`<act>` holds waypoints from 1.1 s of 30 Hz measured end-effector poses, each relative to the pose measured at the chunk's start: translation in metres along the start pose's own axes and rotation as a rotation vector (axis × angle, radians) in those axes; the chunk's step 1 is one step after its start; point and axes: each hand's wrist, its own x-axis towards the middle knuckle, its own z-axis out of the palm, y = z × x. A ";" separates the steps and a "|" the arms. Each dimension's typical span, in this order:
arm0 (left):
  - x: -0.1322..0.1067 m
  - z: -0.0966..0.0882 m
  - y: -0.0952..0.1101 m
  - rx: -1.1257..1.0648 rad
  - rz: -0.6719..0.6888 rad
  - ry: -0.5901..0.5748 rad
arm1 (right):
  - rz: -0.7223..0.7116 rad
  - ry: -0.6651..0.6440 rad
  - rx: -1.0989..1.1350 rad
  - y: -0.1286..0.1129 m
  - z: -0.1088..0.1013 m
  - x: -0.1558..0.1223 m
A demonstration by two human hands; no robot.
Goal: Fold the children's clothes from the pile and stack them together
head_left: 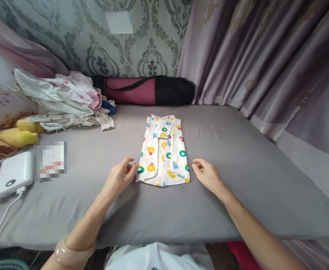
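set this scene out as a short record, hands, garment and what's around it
left hand: fingertips by the left edge of the garment, contact unclear
right hand: just off the garment's right edge, holding nothing
garment: white, colourful print, lying flat, sides folded inward
surface: grey sheet
far side: maroon-and-black bag, before a patterned wall
left side: clothes pile, yellow plush toy, white device
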 end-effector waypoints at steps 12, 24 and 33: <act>-0.004 0.016 0.006 -0.020 -0.029 -0.085 | -0.011 -0.120 0.102 -0.014 0.012 0.001; -0.012 -0.005 0.015 -0.383 0.123 -0.324 | -0.252 -0.375 0.110 -0.015 -0.012 -0.017; 0.000 0.002 0.003 -0.096 0.273 -0.144 | -0.498 -0.198 -0.131 -0.007 -0.006 -0.009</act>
